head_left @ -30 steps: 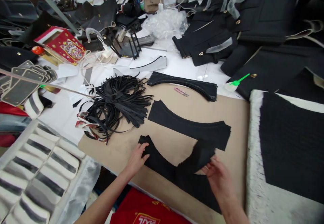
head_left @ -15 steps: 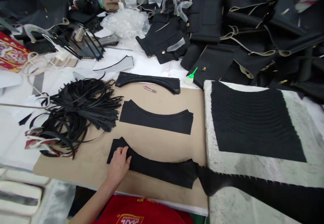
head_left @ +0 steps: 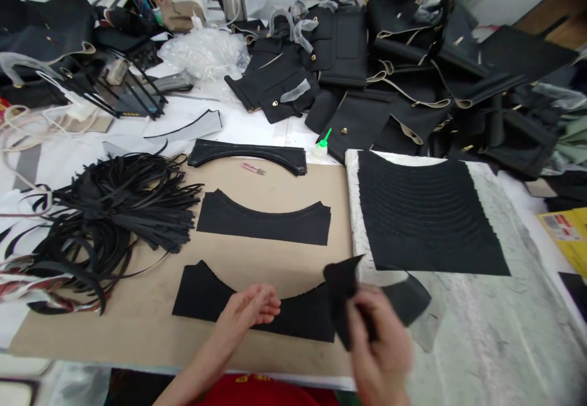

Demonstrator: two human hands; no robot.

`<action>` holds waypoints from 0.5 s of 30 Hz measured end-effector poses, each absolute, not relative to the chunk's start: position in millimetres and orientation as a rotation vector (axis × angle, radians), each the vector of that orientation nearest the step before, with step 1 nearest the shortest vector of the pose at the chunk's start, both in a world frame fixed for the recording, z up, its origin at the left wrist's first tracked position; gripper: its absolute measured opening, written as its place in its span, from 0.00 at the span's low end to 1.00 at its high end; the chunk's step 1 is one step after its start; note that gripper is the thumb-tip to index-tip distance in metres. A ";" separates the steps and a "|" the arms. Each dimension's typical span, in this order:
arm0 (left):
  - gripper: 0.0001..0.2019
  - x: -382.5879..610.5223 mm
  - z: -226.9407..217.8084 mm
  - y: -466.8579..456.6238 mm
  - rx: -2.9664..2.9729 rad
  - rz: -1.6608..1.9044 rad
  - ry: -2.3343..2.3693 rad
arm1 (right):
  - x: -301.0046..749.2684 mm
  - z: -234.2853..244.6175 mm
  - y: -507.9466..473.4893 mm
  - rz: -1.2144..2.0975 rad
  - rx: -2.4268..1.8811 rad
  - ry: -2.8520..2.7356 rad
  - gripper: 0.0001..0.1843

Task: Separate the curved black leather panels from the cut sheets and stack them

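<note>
My right hand (head_left: 380,342), blurred by motion, is closed on a curved black leather piece (head_left: 342,287) and holds it raised at the lower right. Part of that piece (head_left: 408,299) also shows behind the hand, over the pale slab. My left hand (head_left: 254,308) hovers over the middle of the front black panel (head_left: 202,296), fingers loosely curled and nothing visible in them. This panel has a concave upper edge and lies flat. Behind it lies a similar black panel (head_left: 266,225). Farther back is a stack of narrow curved black pieces (head_left: 247,152).
Pink thread snips (head_left: 253,168) lie on the tan board (head_left: 151,332). A small bottle with a green nozzle (head_left: 322,143) stands behind. Black strips (head_left: 128,204) are heaped left. Layered black pieces (head_left: 426,222) rest on the pale slab (head_left: 486,320). Black bags (head_left: 343,45) crowd the back.
My left hand has left the front panel's left end and moved right. My right hand has come into view with a lifted black piece. The camera view has shifted right.
</note>
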State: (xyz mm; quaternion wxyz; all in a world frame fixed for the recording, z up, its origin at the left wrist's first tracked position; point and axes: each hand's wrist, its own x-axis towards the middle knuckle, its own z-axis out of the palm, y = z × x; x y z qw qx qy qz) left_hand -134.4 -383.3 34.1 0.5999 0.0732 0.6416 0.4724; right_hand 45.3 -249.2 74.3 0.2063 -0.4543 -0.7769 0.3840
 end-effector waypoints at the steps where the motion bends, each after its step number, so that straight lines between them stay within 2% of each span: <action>1: 0.29 -130.6 49.1 -378.3 0.150 1.135 1.448 | 36.2 76.3 -262.9 1.073 -1.142 -2.220 0.08; 5: 0.28 -133.0 75.7 -380.5 0.154 1.176 1.591 | -4.4 55.7 -307.7 1.103 -0.761 -2.472 0.10; 9: 0.22 -146.0 55.3 -398.5 -0.005 1.113 1.721 | -27.7 28.5 -331.3 1.172 -0.716 -2.684 0.09; 13: 0.19 -158.0 33.2 -418.6 -0.215 1.122 1.760 | -33.1 25.6 -331.8 1.368 -0.568 -2.721 0.11; 15: 0.16 -166.0 26.5 -427.4 -0.300 1.096 1.788 | -28.0 22.9 -316.4 1.366 -0.685 -2.645 0.12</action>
